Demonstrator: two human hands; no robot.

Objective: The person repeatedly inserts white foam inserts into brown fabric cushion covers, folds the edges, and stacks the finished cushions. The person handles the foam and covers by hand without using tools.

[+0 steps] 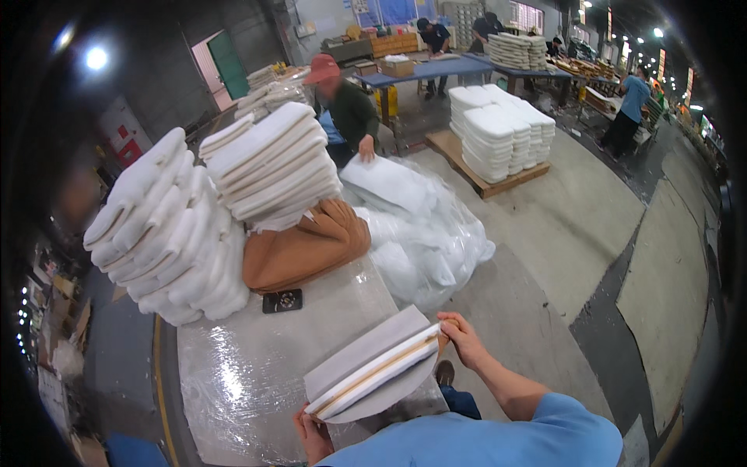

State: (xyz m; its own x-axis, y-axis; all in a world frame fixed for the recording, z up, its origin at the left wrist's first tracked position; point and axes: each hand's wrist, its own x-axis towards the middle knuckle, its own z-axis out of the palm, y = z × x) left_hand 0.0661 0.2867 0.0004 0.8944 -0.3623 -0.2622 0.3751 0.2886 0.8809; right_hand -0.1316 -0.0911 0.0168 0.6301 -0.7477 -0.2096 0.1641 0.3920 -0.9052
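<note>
Close to my body I hold a foam pad (381, 372) at its two ends. White foam shows along its edge with a tan strip, between grey faces. My left hand (313, 434) is closed on the near left end, its fingers partly hidden. Around the far right end, the fingers of my right hand (461, 340) are wrapped. The pad is tilted over the near edge of a plastic-covered table (226, 373). Beyond it lie a brown fabric bundle (299, 251) and a dark phone-like object (282, 301).
Tall stacks of white pads (167, 233) and folded white pads (268, 163) stand on the table. Right of it, a clear plastic bag (436, 257) holds white pieces. A person in a red cap (342, 113) touches one. Farther right, white stacks sit on a wooden pallet (490, 187).
</note>
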